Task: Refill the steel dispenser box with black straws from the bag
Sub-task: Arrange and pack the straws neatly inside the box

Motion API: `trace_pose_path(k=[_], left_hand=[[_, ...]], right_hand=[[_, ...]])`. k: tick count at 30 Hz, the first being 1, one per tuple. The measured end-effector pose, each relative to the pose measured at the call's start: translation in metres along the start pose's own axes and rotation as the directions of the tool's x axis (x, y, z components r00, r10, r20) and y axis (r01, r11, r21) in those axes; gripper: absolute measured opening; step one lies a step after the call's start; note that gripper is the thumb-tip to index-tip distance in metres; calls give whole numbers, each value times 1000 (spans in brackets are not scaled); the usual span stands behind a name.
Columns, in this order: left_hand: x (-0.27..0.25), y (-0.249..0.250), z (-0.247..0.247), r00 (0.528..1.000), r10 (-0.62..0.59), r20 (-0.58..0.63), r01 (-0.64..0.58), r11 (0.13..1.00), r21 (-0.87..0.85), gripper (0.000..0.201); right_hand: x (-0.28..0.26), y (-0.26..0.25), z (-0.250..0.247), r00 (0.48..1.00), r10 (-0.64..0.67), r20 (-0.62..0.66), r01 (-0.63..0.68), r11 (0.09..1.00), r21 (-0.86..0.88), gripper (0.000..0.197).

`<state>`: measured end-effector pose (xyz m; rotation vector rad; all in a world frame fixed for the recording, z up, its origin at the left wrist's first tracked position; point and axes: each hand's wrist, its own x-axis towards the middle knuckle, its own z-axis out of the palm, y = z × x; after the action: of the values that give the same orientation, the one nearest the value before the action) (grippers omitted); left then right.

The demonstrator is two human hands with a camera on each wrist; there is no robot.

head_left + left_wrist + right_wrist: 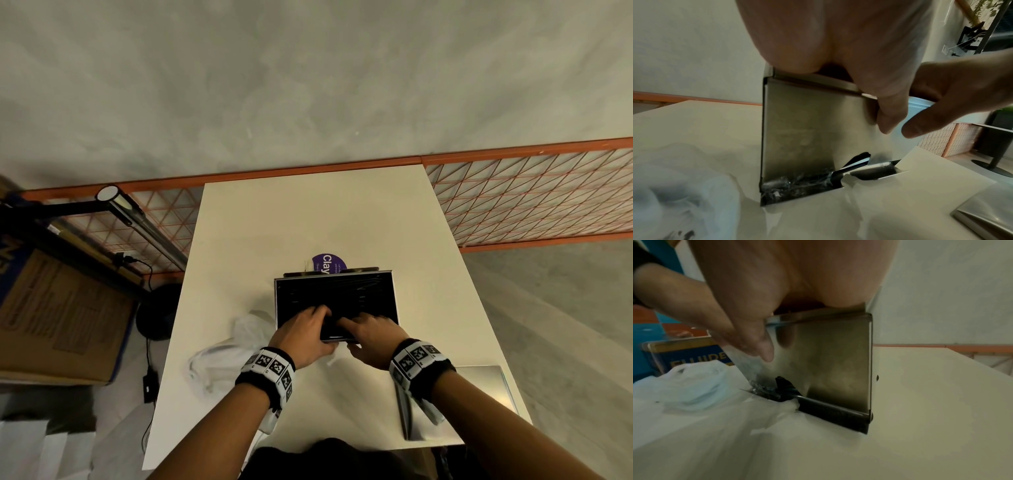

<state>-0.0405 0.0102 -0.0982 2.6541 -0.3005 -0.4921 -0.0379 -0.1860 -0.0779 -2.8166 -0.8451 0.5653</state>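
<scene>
Both my hands are down in the open top of the steel dispenser box (394, 291), which stands in the middle of the white table (308, 212). My left hand (303, 334) and right hand (371, 337) have fingers spread over the black straws (337, 291) that already lie across the inside, thumbs hanging outside the near wall; whether any finger actually pinches a straw I cannot tell. The clear plastic bag (222, 356) lies crumpled just left of the box, and the steel lid (479, 390) rests near my right forearm. At the slot along the bottom a few straws (857, 160) poke out at an angle beside scraps of clear wrapper (797, 183). If I press too hard, I think more could jam or slide out there, and crooked straws might block the lid.
</scene>
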Motion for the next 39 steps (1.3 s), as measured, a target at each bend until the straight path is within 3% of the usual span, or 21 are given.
trace_pose_path(k=[6, 12, 16, 22, 26, 32, 39], left_hand=[[1, 1, -3, 999, -24, 30, 24, 1000, -6, 57], [2, 2, -4, 1000, -9, -10, 10, 1000, 15, 57], [3, 1, -2, 999, 4, -36, -3, 999, 43, 58], [2, 4, -4, 1000, 3, -8, -2, 998, 69, 63], [5, 4, -8, 1000, -12, 20, 11, 999, 37, 65], [8, 4, -10, 991, -66, 119, 61, 997, 47, 41], [2, 5, -2, 986, -97, 137, 85, 992, 94, 36]], right_hand=[[1, -3, 2, 999, 44, -10, -44, 997, -57, 48], [-6, -3, 7, 996, 3, -86, -11, 995, -99, 63], [-9, -6, 0, 995, 18, -101, -22, 999, -43, 64], [2, -13, -13, 996, 32, 87, -36, 998, 48, 49], [16, -16, -13, 975, 55, 216, -55, 998, -5, 54], [26, -19, -11, 949, 79, 305, -96, 995, 40, 58], [20, -17, 3, 951, 70, 303, -95, 993, 70, 63]])
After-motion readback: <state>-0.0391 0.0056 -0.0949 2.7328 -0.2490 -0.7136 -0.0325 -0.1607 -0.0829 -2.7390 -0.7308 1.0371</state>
